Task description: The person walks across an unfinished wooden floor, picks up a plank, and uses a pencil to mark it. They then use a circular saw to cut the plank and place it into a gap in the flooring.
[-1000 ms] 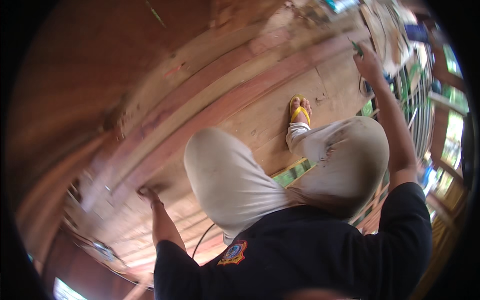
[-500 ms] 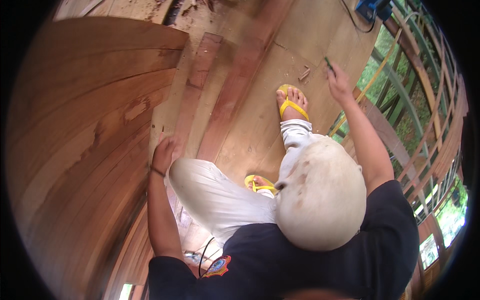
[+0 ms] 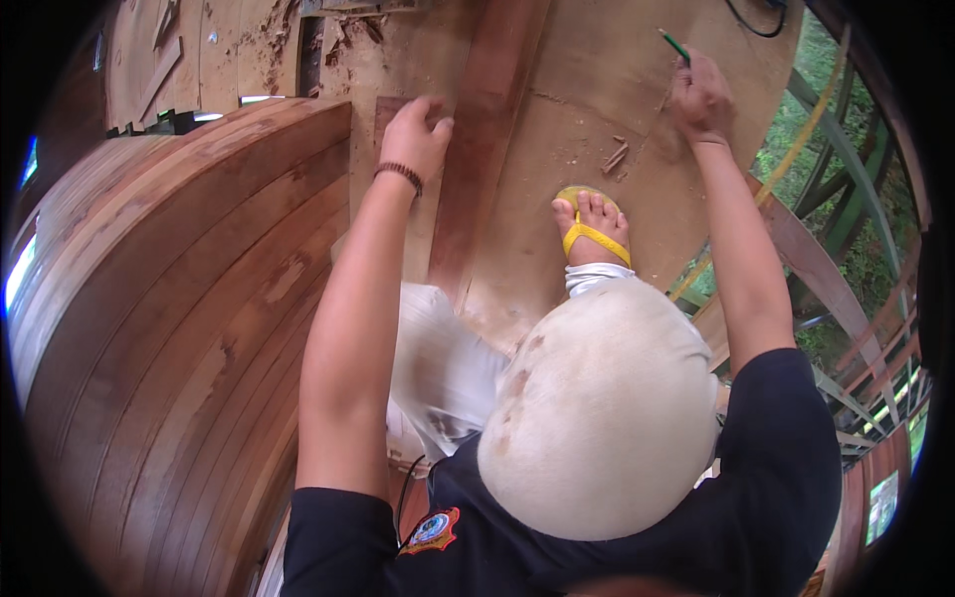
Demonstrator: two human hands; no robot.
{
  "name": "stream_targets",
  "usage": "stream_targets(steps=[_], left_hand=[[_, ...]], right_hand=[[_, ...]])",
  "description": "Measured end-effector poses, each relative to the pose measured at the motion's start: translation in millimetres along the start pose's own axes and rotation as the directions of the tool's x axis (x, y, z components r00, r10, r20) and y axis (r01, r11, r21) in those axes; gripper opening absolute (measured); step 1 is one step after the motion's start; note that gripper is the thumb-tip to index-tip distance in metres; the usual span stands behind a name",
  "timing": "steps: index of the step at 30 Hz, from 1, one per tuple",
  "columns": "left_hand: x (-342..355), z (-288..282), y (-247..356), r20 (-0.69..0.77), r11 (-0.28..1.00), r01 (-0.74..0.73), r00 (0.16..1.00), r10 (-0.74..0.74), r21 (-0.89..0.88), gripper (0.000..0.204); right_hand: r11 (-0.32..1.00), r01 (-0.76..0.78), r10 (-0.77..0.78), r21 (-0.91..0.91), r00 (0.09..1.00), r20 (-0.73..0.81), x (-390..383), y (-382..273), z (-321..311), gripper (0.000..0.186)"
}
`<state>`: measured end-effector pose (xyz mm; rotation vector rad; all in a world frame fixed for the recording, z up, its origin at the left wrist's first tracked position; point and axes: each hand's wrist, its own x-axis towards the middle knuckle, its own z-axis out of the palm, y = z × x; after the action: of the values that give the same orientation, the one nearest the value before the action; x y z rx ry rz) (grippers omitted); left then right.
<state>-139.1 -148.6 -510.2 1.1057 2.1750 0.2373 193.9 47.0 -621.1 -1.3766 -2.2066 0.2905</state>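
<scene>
My left hand [image 3: 418, 136] is raised over the plank floor near a reddish board [image 3: 474, 133], its fingers loosely bent and apart with nothing visible in them; a dark beaded bracelet circles the wrist. My right hand [image 3: 702, 104] grips a green pencil [image 3: 672, 42] that pokes up from the fingers, above the plywood floor [image 3: 579, 113]. My foot in a yellow flip-flop [image 3: 594, 230] is planted between the hands, a little below some small wood offcuts [image 3: 615, 153]. My bent knee in pale trousers [image 3: 592, 408] fills the lower middle.
A curved wall of varnished planks [image 3: 169, 318] rises on the left. Rough boards with debris [image 3: 219, 55] lie at the top left. A black cable [image 3: 758, 28] is at the top right. An open framework of strips [image 3: 856, 328], with greenery behind, and a yellow strip [image 3: 818, 114] are on the right.
My left hand has moved up and forward from low on the left. My right hand, still with the pencil, has shifted. The view has turned, bringing the curved plank wall lower in frame.
</scene>
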Motion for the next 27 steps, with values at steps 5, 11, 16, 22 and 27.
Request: stream_targets(steps=[5, 11, 16, 22, 27], left_hand=[[45.3, -1.0, 12.6, -0.028, 0.966, -0.107, 0.993, 0.117, 0.235, 0.042], [100.6, -5.7, 75.7, 0.038, 0.796, -0.439, 0.883, 0.467, 0.416, 0.075], [149.0, -24.0, 154.7, 0.333, 0.592, -0.467, 0.884, 0.328, 0.657, 0.103], [167.1, -29.7, 183.1, 0.483, 0.503, -0.525, 0.846, 0.225, 0.686, 0.117], [171.9, -23.5, 176.4, 0.492, 0.489, -0.545, 0.835, 0.246, 0.681, 0.121]], right_hand=[[0.995, -0.007, 0.006, 0.096, 1.0, 0.011, -2.8, 2.2, -1.5, 0.031], [0.99, -0.005, 0.0, 0.143, 0.999, 0.034, 0.7, 0.8, -17.4, 0.041], [0.984, -0.098, 0.087, 0.149, 0.993, 0.077, 6.1, -4.9, -30.4, 0.048], [0.95, -0.187, 0.184, 0.252, 0.982, 0.034, 1.6, -4.0, -27.9, 0.04], [0.879, -0.339, 0.322, 0.336, 0.941, 0.107, 20.1, -12.6, -35.2, 0.029]])
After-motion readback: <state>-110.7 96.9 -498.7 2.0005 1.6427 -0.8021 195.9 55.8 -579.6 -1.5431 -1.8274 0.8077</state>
